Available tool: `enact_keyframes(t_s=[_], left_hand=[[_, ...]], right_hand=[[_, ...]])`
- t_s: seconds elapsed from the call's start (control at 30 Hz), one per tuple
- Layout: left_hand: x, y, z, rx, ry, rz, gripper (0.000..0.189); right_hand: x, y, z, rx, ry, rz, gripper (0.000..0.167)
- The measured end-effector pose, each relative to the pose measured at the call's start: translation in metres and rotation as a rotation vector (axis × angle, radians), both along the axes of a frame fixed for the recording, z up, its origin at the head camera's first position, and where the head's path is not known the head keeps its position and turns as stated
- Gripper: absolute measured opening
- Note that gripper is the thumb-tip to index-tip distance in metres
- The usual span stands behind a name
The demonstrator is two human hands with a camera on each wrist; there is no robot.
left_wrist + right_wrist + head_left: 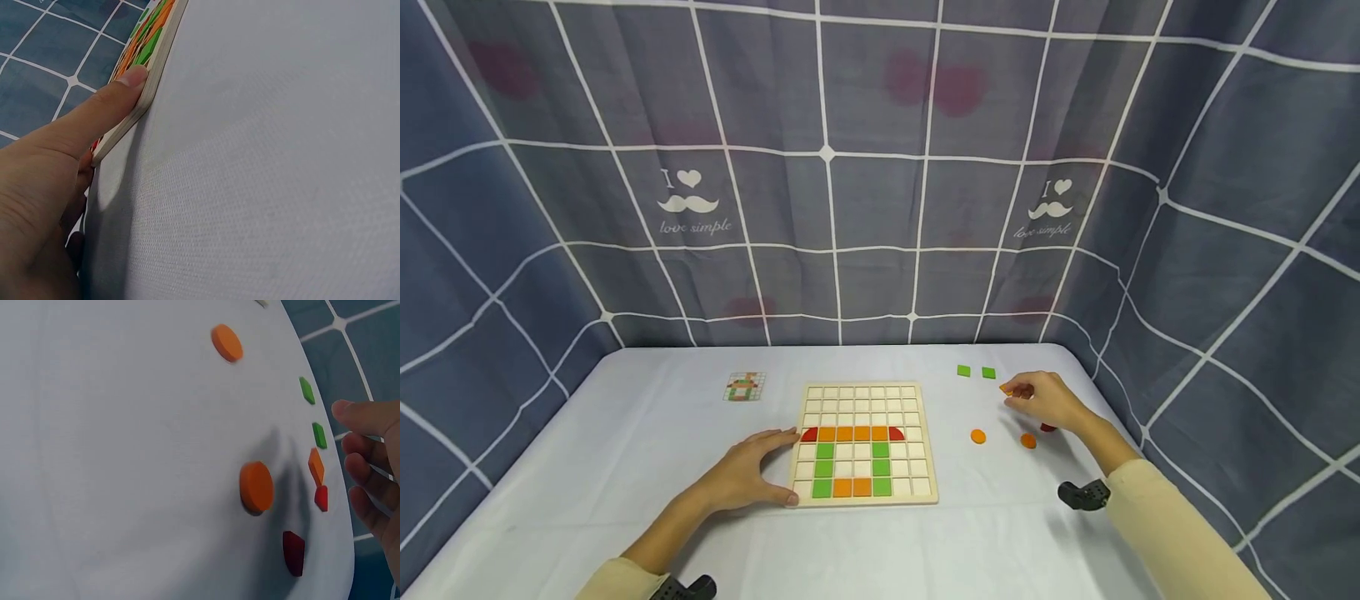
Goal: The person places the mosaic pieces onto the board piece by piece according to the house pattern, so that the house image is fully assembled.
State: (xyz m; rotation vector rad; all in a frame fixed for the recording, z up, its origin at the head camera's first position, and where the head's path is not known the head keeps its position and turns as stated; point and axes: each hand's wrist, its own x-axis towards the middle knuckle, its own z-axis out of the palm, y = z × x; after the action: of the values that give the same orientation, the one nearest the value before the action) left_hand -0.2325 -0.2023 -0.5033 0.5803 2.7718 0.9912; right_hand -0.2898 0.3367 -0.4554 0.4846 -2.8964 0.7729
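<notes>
My left hand (pixel 741 475) rests against the left edge of a pale wooden grid board (pixel 929 467), its thumb (pixel 109 103) pressing the near left corner. Orange and green squares and two red rounded pieces fill some of the board's cells. Over on the right, my right hand (pixel 1043 400) hovers above loose pieces, thumb and fingertips apart with nothing between them. Closest to its fingertips in the head view is an orange square (pixel 1005 389); a red piece (pixel 321 498) lies beside that square in the right wrist view.
Two green squares (pixel 976 372) lie at the back right. Two orange discs (pixel 978 437) and a dark red piece (pixel 1048 427) are nearer. A small pattern card (pixel 744 387) lies back left. A checked curtain (pixel 872 200) surrounds the white table (pixel 662 400).
</notes>
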Motion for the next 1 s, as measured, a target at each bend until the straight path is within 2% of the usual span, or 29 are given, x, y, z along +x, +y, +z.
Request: enact_keyframes(t_s=[0.1, 0.3, 0.5, 0.67, 0.8, 1.0], left_hand=[[0.000, -0.001, 0.001, -0.004, 0.004, 0.001, 0.104], [0.000, -0.002, 0.002, -0.008, 0.012, -0.012, 0.103], [0.001, -0.002, 0.002, 0.002, 0.016, -0.020, 0.102], [0.001, -0.002, 0.002, 0.003, 0.013, -0.020, 0.102], [0.001, -0.002, 0.003, 0.004, 0.011, -0.020, 0.102], [-0.001, -0.001, 0.002, 0.004, 0.002, -0.009, 0.102]], right_hand=[[-0.009, 0.005, 0.001, 0.006, -0.016, -0.047, 0.020], [-0.031, 0.003, 0.001, 0.008, -0.007, -0.070, 0.021], [-0.050, -0.007, -0.006, -0.052, -0.073, -0.125, 0.031], [-0.058, -0.013, -0.024, -0.060, -0.111, -0.182, 0.044], [-0.060, -0.018, -0.036, 0.009, -0.097, -0.198, 0.055], [-0.060, -0.026, -0.038, 0.095, -0.073, -0.227, 0.041]])
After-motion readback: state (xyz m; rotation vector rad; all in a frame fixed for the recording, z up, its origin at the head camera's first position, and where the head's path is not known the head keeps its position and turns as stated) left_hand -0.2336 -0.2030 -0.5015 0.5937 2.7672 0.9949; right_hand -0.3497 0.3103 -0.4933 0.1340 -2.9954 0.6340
